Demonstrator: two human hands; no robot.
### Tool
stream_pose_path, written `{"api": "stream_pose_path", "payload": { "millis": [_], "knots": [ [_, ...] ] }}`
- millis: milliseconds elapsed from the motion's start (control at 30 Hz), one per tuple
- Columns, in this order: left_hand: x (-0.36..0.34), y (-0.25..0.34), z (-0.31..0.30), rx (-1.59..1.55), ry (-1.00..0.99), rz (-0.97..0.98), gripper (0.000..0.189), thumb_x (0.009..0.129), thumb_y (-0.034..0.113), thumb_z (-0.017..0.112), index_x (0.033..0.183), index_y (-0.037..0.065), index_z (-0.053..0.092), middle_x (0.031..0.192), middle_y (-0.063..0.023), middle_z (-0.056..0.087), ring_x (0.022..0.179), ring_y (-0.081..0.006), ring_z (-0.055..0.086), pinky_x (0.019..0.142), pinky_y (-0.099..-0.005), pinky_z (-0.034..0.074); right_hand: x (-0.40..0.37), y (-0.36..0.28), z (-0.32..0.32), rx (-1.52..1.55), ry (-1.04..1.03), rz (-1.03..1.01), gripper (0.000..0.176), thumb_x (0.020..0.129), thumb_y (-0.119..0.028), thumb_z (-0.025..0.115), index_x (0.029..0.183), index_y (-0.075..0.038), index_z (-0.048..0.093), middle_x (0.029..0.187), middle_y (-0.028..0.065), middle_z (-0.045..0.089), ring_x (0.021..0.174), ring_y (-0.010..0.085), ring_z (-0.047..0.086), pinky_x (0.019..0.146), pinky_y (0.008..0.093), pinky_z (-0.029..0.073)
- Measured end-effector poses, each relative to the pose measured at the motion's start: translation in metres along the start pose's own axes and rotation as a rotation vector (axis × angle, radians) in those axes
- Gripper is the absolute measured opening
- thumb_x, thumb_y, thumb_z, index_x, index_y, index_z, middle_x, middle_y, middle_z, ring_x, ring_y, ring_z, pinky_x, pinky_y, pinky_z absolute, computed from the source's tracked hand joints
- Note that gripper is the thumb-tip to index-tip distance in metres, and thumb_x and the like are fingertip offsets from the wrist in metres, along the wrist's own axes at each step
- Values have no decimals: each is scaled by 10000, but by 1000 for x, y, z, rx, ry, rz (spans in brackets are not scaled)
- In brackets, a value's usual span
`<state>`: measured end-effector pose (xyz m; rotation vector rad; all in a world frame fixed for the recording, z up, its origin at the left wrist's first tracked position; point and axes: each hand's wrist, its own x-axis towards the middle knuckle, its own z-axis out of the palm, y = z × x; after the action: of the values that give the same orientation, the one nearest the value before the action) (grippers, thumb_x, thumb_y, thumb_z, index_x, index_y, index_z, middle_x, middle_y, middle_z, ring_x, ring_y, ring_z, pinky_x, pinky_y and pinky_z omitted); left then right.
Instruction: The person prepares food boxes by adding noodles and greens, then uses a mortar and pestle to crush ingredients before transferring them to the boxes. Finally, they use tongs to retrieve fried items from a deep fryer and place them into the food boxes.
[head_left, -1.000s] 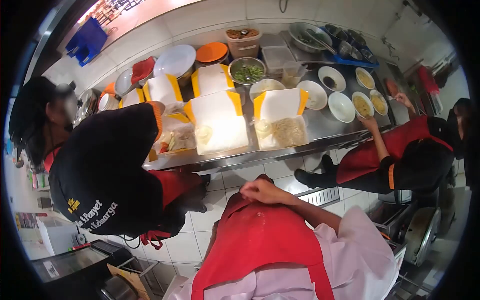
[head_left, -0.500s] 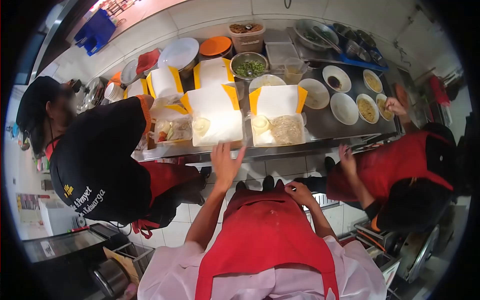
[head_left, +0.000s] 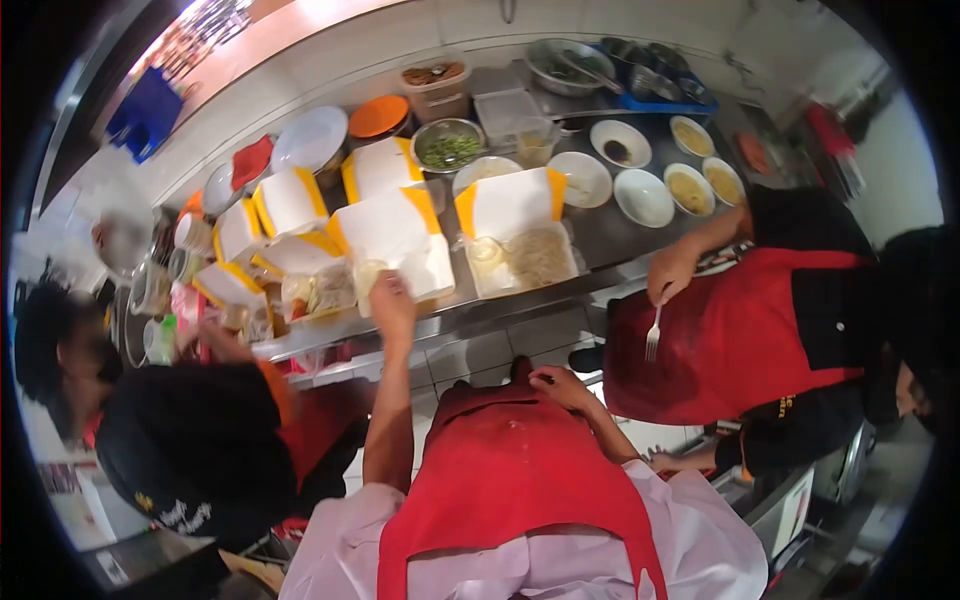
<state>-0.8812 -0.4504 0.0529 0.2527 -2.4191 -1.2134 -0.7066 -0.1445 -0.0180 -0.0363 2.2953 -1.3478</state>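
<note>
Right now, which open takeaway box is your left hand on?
The middle front box, mostly white inside; left hand rests on its near corner. The right neighbour holds noodles.

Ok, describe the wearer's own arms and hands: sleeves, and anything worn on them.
The left hand and the right hand are both bare, with no gloves. No watch or ring can be made out. The forearms are uncovered. Short pale pink sleeves cover only the upper arms, and a red apron with red straps lies over the chest between them.

The left hand (head_left: 392,298) reaches an open food box (head_left: 395,262) on the bench (head_left: 610,225); the right hand (head_left: 560,385) rests on the red apron (head_left: 510,480).
</note>
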Motion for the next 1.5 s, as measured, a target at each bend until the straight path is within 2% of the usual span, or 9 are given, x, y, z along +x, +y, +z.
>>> {"api": "stream_pose_path", "payload": {
  "millis": [67,133,233,467,833,1133,1233,1333,1500],
  "knots": [
    [3,-23,-23,189,211,108,83,844,-2,520,921,4,550,761,-218,597,738,-417,600,677,-464,466,-1,-11,7,-17,-24,18,322,915,-300,617,1083,-30,671,1039,186,688,985,344,657,858,389,505],
    [5,-52,-40,289,200,-16,149,852,-13,497,1000,6,506,854,-231,601,806,-427,596,725,-482,461,-2,-20,14,-17,-21,29,339,919,-313,613,1095,-29,667,1039,191,687,987,348,656,856,392,505],
    [2,-68,-60,368,174,62,169,871,-11,475,1040,-10,487,941,-245,593,896,-438,583,776,-495,449,-2,-31,25,-9,-13,30,345,923,-318,607,1100,-26,661,1045,195,686,995,354,653,865,394,503],
    [-1,-71,-77,450,172,-274,242,880,36,503,1113,-6,457,939,-268,611,883,-461,602,759,-513,463,1,-27,36,-44,14,89,367,914,-355,599,1121,-59,661,1084,177,682,1028,332,649,895,379,495],
    [-23,-94,-75,495,110,14,152,871,40,565,1021,23,547,954,-193,532,837,-413,573,727,-484,457,6,40,43,-180,55,239,388,880,-392,583,1057,-63,692,1053,165,698,1014,330,658,895,392,512],
    [-39,-116,-71,422,-12,24,186,879,18,561,1054,9,620,951,-200,540,826,-368,594,715,-458,471,2,59,27,-91,49,278,482,883,-476,579,1085,-54,696,1079,171,694,1026,323,656,896,393,505],
    [-52,-116,-64,263,246,104,152,901,13,534,1021,-42,609,947,-184,551,783,-326,585,670,-411,468,-1,67,22,-62,44,321,514,875,-501,583,1101,-54,696,1091,168,693,1038,322,653,905,392,501],
    [-74,-70,-53,-30,299,164,146,923,24,514,992,-75,597,919,-168,557,747,-273,558,629,-354,447,-3,98,26,-32,103,389,524,865,-501,590,1123,-56,690,1099,171,692,1043,333,651,913,398,500],
    [-120,-53,11,-124,-194,444,135,918,52,541,1000,-18,623,792,-121,579,628,-246,530,567,-358,426,-33,114,42,37,277,506,539,861,-512,582,1152,-68,677,1113,177,686,1053,337,645,929,405,494]
  ]
}}
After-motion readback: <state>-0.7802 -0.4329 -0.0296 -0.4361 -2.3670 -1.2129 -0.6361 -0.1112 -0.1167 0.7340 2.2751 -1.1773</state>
